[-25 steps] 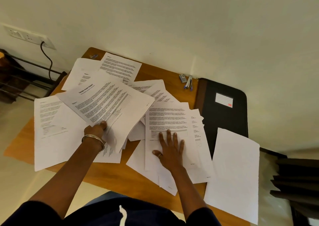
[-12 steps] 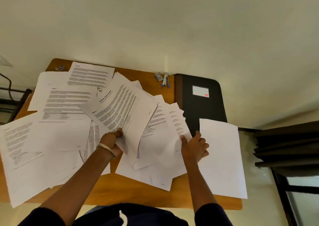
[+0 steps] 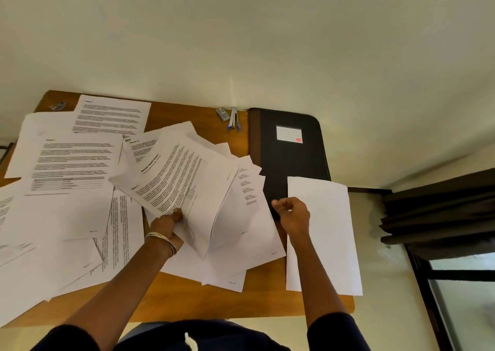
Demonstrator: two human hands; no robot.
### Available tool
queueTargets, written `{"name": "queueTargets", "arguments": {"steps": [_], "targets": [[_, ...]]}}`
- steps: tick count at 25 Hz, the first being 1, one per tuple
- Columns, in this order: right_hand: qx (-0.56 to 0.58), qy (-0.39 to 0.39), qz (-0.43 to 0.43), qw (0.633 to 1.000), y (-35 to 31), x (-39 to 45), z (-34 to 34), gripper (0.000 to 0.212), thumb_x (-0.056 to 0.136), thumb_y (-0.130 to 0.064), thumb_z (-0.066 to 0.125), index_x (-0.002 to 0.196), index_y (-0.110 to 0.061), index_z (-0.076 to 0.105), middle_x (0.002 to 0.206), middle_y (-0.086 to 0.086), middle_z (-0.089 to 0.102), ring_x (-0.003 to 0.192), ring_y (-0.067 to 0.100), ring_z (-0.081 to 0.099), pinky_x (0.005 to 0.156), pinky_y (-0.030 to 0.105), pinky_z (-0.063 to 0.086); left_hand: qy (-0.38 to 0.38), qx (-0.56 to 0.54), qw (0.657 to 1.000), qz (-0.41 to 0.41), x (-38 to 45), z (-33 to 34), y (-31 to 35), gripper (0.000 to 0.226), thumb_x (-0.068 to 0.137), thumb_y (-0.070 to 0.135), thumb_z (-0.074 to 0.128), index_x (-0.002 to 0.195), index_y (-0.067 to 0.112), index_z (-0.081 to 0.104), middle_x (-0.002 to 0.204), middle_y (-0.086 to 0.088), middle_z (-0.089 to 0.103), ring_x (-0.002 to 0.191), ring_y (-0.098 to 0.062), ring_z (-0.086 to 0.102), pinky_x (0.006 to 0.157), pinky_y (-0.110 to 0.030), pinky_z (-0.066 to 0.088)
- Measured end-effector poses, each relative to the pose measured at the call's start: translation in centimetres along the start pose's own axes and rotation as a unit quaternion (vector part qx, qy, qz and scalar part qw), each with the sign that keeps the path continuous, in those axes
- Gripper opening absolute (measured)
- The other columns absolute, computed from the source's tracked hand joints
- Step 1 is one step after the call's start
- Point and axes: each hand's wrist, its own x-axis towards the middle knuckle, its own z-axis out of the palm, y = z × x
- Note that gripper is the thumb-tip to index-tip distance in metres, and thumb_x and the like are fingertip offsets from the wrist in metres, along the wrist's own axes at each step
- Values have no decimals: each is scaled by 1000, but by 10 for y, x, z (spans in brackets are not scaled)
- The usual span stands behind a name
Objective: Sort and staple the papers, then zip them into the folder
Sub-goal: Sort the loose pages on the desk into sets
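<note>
Several printed white sheets (image 3: 72, 163) lie scattered over the wooden table (image 3: 214, 305). My left hand (image 3: 167, 223) grips a small stack of printed pages (image 3: 174, 179) by its lower edge, held tilted above the pile. My right hand (image 3: 293, 215) hovers at the right edge of the pile, fingers curled, beside a blank sheet (image 3: 322, 235); whether it pinches a page edge is unclear. A black zip folder (image 3: 292, 157) with a white label lies shut at the back right, its lower part under the blank sheet. A small stapler (image 3: 233, 119) rests near the wall.
A small grey box (image 3: 222, 114) sits beside the stapler, and a small metal object (image 3: 57, 106) lies at the table's back left corner. The wall borders the table's far edge. Dark curtain folds (image 3: 439, 216) and a window frame stand at the right.
My right hand lifted off the flat pages and moved right to the pile's edge, curling its fingers. My left hand carried its stack rightwards. The view shifted right.
</note>
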Motion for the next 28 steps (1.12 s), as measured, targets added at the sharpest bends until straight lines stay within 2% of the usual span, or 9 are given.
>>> {"name": "queueTargets", "arguments": {"steps": [5, 8, 13, 16, 18, 21, 23, 25, 28], "targets": [[-150, -80, -4, 985, -2, -6, 25, 46, 81, -28, 74, 117, -13, 50, 117, 7, 58, 105, 26, 59, 92, 36, 48, 17, -21, 999, 20, -4, 4, -3, 33, 92, 2, 50, 117, 22, 56, 122, -9, 59, 99, -29, 57, 100, -50, 41], [-117, -19, -21, 993, -30, 0, 5, 23, 89, -23, 65, 107, -9, 60, 110, 11, 64, 92, 23, 61, 85, 32, 49, 19, -42, 998, 41, -10, 5, -4, 37, 92, -2, 48, 119, 22, 56, 112, -8, 61, 88, -24, 59, 93, -47, 44], [-83, 158, -240, 954, -95, 24, -51, 19, 96, -16, 52, 110, -5, 59, 101, 14, 64, 87, 24, 62, 67, 25, 42, 26, -63, 997, 46, -12, 7, -5, 38, 93, -1, 47, 126, 17, 54, 109, -9, 63, 88, -25, 60, 93, -47, 44], [29, 177, -330, 927, -124, 25, -58, 21, 98, -11, 48, 114, -3, 58, 101, 8, 64, 86, 16, 57, 66, 8, 41, 10, -85, 996, 28, -13, 6, 2, 27, 94, 6, 47, 115, 18, 60, 120, -18, 61, 109, -36, 57, 99, -55, 41], [131, 175, -281, 934, -124, 25, -51, 20, 97, -10, 49, 114, -4, 59, 104, 4, 62, 92, 13, 56, 71, 1, 40, -9, -113, 993, 19, -24, 10, 12, 25, 96, 8, 43, 114, 14, 59, 110, -19, 67, 102, -36, 62, 85, -53, 52], [105, 59, -173, 978, -84, 28, -19, 16, 96, -10, 52, 109, -6, 60, 106, 7, 63, 99, 21, 59, 89, 30, 49, -37, -137, 989, 46, -39, 4, 32, 9, 92, 10, 50, 96, 11, 58, 54, -2, 65, 49, -17, 64, 53, -45, 56], [22, -11, -126, 992, -50, 21, 5, 20, 96, -13, 51, 113, -5, 59, 111, 12, 63, 105, 29, 60, 93, 37, 47, -25, -151, 987, 46, -37, -9, 41, 33, 73, 17, 73, 103, 12, 60, 49, 1, 57, 56, -17, 62, 62, -55, 55], [-38, -30, -98, 994, -26, 6, 23, 26, 99, -15, 48, 120, -4, 56, 118, 16, 62, 108, 32, 59, 93, 36, 45, 13, -160, 987, 11, -33, -22, 46, 19, 83, 31, 62, 95, 15, 62, 50, 0, 57, 69, -23, 61, 91, -63, 42], [-74, -34, -74, 994, -16, -11, 33, 32, 101, -16, 43, 129, -1, 51, 127, 16, 58, 115, 34, 56, 97, 39, 44, 26, -154, 988, -9, -33, -32, 51, 30, 96, 39, 40, 86, 16, 56, 51, -1, 59, 46, -22, 63, 68, -57, 53]]}}
